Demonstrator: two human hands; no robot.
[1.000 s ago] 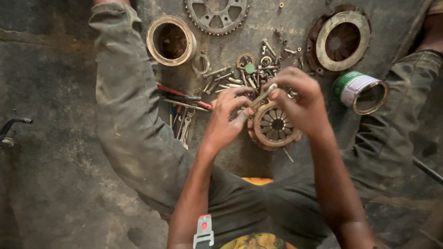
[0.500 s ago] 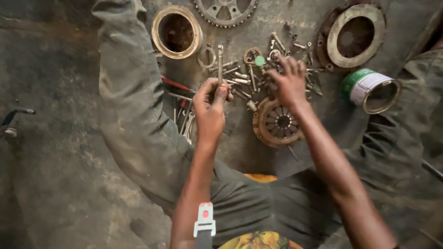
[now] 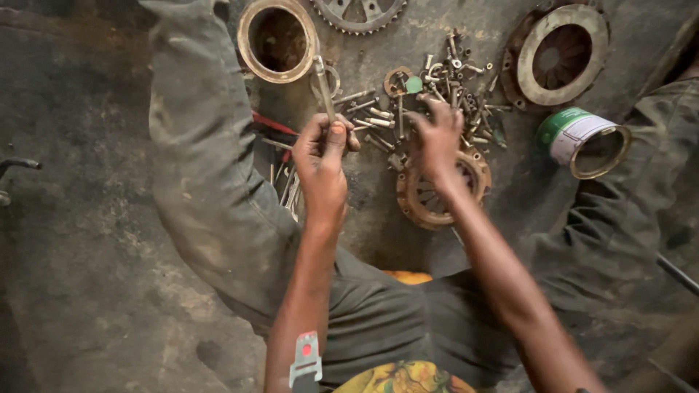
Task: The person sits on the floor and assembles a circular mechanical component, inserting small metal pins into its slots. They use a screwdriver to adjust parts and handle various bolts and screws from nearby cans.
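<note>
My left hand (image 3: 324,156) is closed around a long metal bolt (image 3: 322,86) that sticks up and away from my fist, above some tools on the ground. My right hand (image 3: 437,138) reaches with spread fingers into a pile of loose bolts and screws (image 3: 444,80); whether it grips one I cannot tell. Just under that hand lies a rusty round clutch plate (image 3: 437,193) flat on the ground between my legs.
On the dirty floor lie a hollow metal ring housing (image 3: 278,38), a toothed sprocket (image 3: 358,13), a round clutch cover (image 3: 559,54) and a tipped green-and-white can (image 3: 582,142). Red-handled tools (image 3: 273,125) rest by my left leg. A dark handle (image 3: 18,166) is at far left.
Both hands left the clutch plate. My left hand picked up the long bolt and raised it; my right hand moved up into the bolt pile.
</note>
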